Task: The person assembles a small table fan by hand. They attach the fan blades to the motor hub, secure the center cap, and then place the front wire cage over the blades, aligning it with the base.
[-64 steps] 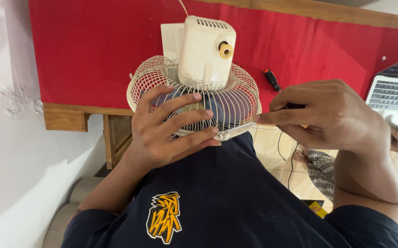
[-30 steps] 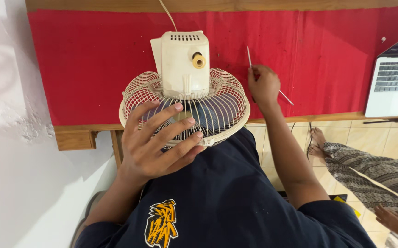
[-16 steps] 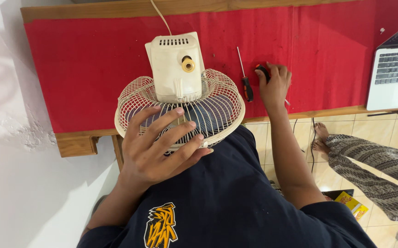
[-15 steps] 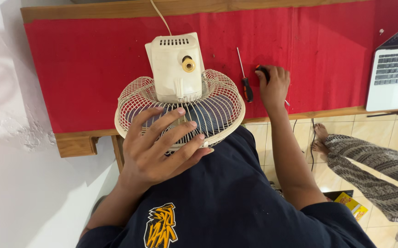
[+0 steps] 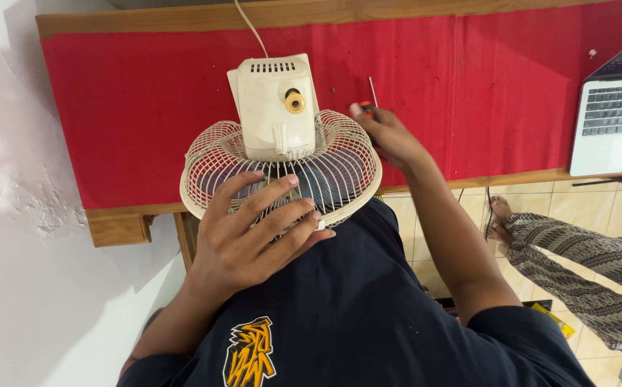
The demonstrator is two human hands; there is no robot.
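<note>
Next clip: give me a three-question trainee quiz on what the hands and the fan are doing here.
1. True or false: the left hand rests spread on the fan's wire guard.
2. What does the right hand grip? A) laptop B) screwdriver C) cable
3. What colour is the cloth under the fan?

Key: 1 true. 2 B, the screwdriver beside the motor housing. 3 red.

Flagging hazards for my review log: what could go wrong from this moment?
The fan overhangs the table edge, steadied only by the left hand; it might tip. Those fingers lie across the wire grille over the blades. The right hand closes on a screwdriver whose tip could slip.
</note>
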